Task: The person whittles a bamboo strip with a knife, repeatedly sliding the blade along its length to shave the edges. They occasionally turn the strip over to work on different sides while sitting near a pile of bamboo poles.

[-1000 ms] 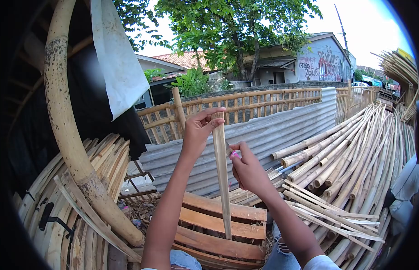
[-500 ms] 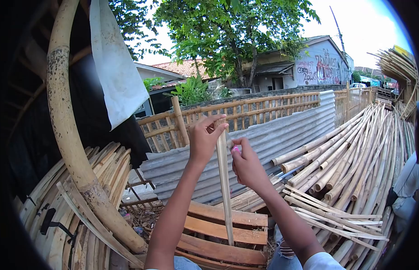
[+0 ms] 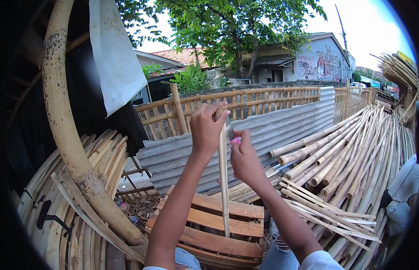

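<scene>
A split bamboo strip (image 3: 223, 180) stands nearly upright, its lower end resting on a slatted wooden crate (image 3: 243, 228). Around its top my left hand (image 3: 207, 125) is closed, thumb and fingers pinching the end. My right hand (image 3: 244, 155) is wrapped round the handle of a knife (image 3: 230, 129), with a bit of pink showing at the grip. The blade points up and lies right beside the strip, just below my left fingertips. Most of the handle is hidden in my right fist.
A thick bamboo pole (image 3: 61, 103) leans at left, by a stack of split bamboo (image 3: 101, 157). Corrugated metal sheeting (image 3: 290, 121) runs behind my hands. Long bamboo poles (image 3: 340, 157) and pale strips (image 3: 326, 211) lie at right. Part of another person (image 3: 403, 189) shows at the right edge.
The knife blade shows more clearly now, and my right hand sits slightly higher. The view has shifted a little; my left hand still grips the strip's top.
</scene>
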The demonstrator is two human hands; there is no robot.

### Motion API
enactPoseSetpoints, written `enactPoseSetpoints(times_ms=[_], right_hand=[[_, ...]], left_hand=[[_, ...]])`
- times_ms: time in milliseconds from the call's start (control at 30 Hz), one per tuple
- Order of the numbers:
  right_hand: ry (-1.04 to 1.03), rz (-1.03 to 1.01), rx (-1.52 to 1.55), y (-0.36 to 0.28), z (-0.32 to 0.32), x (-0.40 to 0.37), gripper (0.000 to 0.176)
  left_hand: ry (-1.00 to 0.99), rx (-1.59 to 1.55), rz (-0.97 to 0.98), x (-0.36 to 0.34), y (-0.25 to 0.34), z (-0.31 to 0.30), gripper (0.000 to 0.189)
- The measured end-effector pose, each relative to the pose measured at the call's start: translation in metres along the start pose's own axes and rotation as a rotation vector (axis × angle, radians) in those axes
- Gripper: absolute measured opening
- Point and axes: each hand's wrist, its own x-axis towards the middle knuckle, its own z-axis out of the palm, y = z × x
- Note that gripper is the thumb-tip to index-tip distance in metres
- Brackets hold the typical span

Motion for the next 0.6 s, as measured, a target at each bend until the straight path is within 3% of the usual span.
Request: enactPoseSetpoints(times_ms=[100,167,267,300,367,433,500,600], right_hand=[[-0.149,0.081,-0.012,-0.035,-0.018,0.009,0.022],[-0.1,0.055,-0.028,-0.039,-0.012,0.011,0.022],[0.044,-0.37,-0.323,0.021,0.005,0.006,0.023],[0.036,-0.368,-0.331,0.013,0.001,0.001,0.023],[-0.214,0.003,-0.233,-0.021,-0.011,-0.007,0.025],[-0.2,0.002,-0.191,-0.031,-0.009,-0.002,0.025],[-0.017,-0.23,-0.172,-0.023,-0.001,0.0,0.025],[-0.273,-0.039,-0.356,0.03,0.015,-0.038,0.019]], left_hand=[[-0.042,-0.078,-0.02,0.002,-0.002,-0.005,0.025],[-0.042,-0.104,-0.017,0.001,-0.003,-0.003,0.024],[-0.03,-0.156,-0.048,0.0,-0.01,-0.005,0.024],[-0.017,-0.179,-0.081,-0.001,-0.013,-0.008,0.023],[-0.044,-0.198,-0.07,-0.001,-0.01,-0.015,0.023],[-0.135,-0.343,-0.11,0.0,-0.007,-0.016,0.024],[-0.146,-0.348,-0.127,-0.001,-0.008,-0.016,0.024],[-0.143,-0.404,-0.188,-0.003,-0.019,-0.024,0.025]])
